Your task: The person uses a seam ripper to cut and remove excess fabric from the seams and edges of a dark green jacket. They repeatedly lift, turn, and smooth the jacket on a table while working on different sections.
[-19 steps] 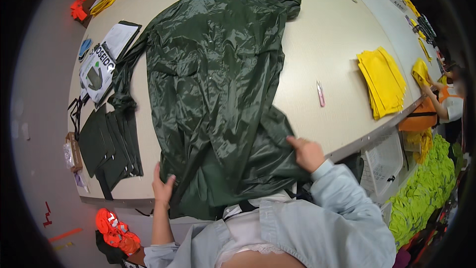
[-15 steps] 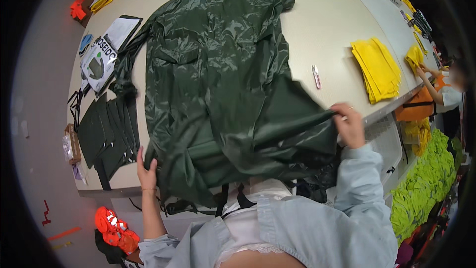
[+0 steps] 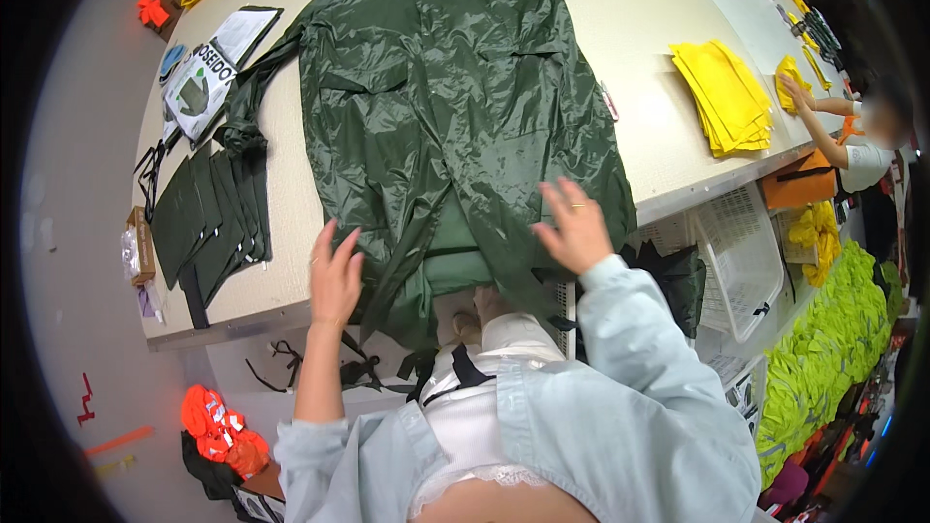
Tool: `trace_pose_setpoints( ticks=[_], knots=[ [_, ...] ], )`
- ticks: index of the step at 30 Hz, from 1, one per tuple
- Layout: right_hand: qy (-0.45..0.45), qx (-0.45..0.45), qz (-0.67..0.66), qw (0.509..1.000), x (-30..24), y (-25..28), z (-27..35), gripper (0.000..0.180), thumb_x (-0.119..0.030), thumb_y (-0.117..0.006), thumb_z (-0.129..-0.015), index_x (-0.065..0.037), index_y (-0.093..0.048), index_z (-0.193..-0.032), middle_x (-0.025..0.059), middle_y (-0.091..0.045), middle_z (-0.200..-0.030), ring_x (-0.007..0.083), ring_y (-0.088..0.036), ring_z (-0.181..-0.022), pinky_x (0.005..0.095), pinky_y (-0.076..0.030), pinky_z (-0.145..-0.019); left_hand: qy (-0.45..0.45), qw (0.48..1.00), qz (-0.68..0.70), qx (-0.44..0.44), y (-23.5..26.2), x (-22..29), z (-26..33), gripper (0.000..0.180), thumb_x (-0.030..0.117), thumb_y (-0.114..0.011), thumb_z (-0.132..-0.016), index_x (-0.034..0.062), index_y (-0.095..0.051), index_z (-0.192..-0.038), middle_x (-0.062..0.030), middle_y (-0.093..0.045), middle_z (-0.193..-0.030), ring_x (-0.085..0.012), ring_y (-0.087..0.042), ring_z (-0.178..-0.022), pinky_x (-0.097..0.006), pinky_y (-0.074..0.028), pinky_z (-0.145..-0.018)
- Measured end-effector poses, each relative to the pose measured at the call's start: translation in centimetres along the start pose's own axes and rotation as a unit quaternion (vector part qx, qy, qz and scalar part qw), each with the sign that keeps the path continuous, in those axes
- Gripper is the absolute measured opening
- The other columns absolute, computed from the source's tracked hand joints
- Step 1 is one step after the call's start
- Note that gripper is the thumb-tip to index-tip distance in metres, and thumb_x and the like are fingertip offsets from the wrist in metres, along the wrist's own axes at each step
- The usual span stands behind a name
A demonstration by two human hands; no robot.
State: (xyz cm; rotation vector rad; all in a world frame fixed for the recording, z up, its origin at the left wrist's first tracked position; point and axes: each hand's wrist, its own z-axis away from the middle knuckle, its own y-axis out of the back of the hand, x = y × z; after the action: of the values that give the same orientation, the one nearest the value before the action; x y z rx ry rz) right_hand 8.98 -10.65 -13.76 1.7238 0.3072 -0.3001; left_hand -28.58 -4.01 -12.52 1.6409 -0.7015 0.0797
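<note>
Pale and wide, the desk (image 3: pixel 291 232) fills the view, its near edge running just above the person's chest. Left hand (image 3: pixel 335 276) hovers open, fingers spread, at the near edge of the dark green raincoat (image 3: pixel 455 97); right hand (image 3: pixel 574 225) is open too, flat on the coat's lower right part. The coat lies spread across the middle, its hem hanging over the near edge. Left of it, a fan of dark green pouches (image 3: pixel 208 218) sits by the edge. Farther right, bare desk, then a stack of yellow cloths (image 3: pixel 722 97), where a co-worker's hand (image 3: pixel 794 92) rests. Below the right edge hangs a white basket (image 3: pixel 741 247).
</note>
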Motion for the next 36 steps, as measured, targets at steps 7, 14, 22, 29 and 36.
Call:
trace_pose_setpoints(
  ticks=[7,14,22,29,36],
  knots=[
    [-0.066,-0.226,0.094,0.967,-0.1,-5.4,-2.2,0.064,-0.063,-0.048,-0.081,-0.037,-0.033,-0.138,0.0152,-0.01,-0.151,0.0346,-0.009,-0.139,0.0762,-0.02,-0.091,-0.017,0.982,-0.134,-0.131,-3.2,3.0,2.1,0.036,0.029,-0.073,-0.068,0.0068,-0.057,-0.091,-0.0159,-0.047,-0.125,-0.0324,-0.044,-0.116,-0.042,-0.039,-0.093],
    [-0.173,-0.264,-0.402,0.86,-8.8,-3.0,-4.4,0.059,-0.046,-0.064,-0.079,0.006,-0.057,-0.106,0.0262,-0.054,-0.114,0.0383,-0.055,-0.101,0.0377,-0.045,-0.085,0.165,0.912,0.258,-0.274,2.5,12.6,0.3,0.027,0.017,-0.062,-0.084,0.0007,-0.053,-0.103,-0.0158,-0.062,-0.097,-0.0255,-0.065,-0.078,-0.032,-0.052,-0.065],
    [-0.217,-0.205,-0.465,0.834,-4.0,-11.0,0.2,0.05,-0.026,-0.067,-0.08,0.0,-0.044,-0.117,0.0138,-0.059,-0.093,0.0172,-0.057,-0.07,0.0299,-0.049,-0.065,0.076,0.997,-0.013,0.0,-1.8,6.7,0.3,0.041,0.029,-0.066,-0.08,0.0053,-0.056,-0.113,-0.015,-0.051,-0.122,-0.034,-0.048,-0.11,-0.04,-0.041,-0.091],
    [0.086,-0.052,-0.038,0.994,-4.8,-6.8,1.1,0.032,-0.023,-0.065,-0.076,-0.013,-0.057,-0.105,0.0054,-0.056,-0.088,0.0239,-0.052,-0.089,0.0412,-0.035,-0.083,0.329,0.938,0.006,-0.107,-4.2,-4.3,3.9,0.039,0.034,-0.07,-0.077,0.0029,-0.052,-0.092,-0.0136,-0.061,-0.087,-0.0269,-0.058,-0.073,-0.035,-0.046,-0.066],
    [0.095,-0.159,0.018,0.983,-0.7,-5.3,3.5,0.025,-0.015,-0.062,-0.067,-0.019,-0.057,-0.091,0.0007,-0.056,-0.078,0.0213,-0.054,-0.081,0.0418,-0.034,-0.074,0.459,0.819,0.285,-0.19,-1.0,-9.2,9.8,0.027,0.027,-0.062,-0.085,0.0061,-0.052,-0.098,-0.003,-0.06,-0.081,-0.0142,-0.058,-0.066,-0.027,-0.048,-0.061]
  ],
)
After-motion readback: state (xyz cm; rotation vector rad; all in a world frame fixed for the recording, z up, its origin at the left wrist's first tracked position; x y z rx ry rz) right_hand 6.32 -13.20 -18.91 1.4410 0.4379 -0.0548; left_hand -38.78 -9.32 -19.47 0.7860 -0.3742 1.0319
